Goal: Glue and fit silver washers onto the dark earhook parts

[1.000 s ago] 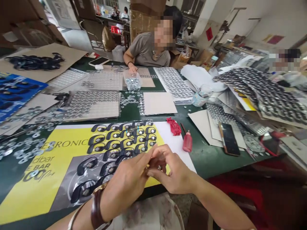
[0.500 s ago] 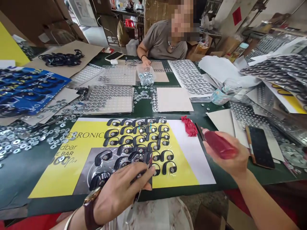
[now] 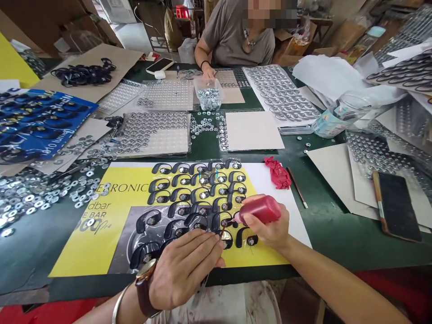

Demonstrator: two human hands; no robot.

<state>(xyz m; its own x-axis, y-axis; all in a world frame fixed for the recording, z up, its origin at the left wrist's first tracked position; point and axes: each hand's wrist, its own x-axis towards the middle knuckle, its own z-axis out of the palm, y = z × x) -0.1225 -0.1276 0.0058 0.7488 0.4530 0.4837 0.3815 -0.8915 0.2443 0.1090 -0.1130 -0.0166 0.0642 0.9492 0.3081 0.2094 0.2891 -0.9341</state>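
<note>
My right hand is wrapped round a small squeeze bottle of red liquid. The bottle is tilted, its narrow nozzle just over one of the black ear-hook pieces laid in rows on a yellow, grey and white printed sheet. My left hand, with a watch at the wrist, rests over the lower ear-hook pieces. Between its fingers is a thin tool with a reddish tip, close to the nozzle; most of the tool is hidden. Round silvery discs sit on the ear-hook pieces.
Loose metal washers spread over the left. A crumpled red cloth and a thin stick lie to the right, with a phone beyond. Across the table, a co-worker's hand is at a tub of metal parts.
My right hand has brought the red bottle leftward from beyond the sheet's right edge to the ear-hook pieces. My left hand stays over the lower rows; the camera view has shifted slightly.
</note>
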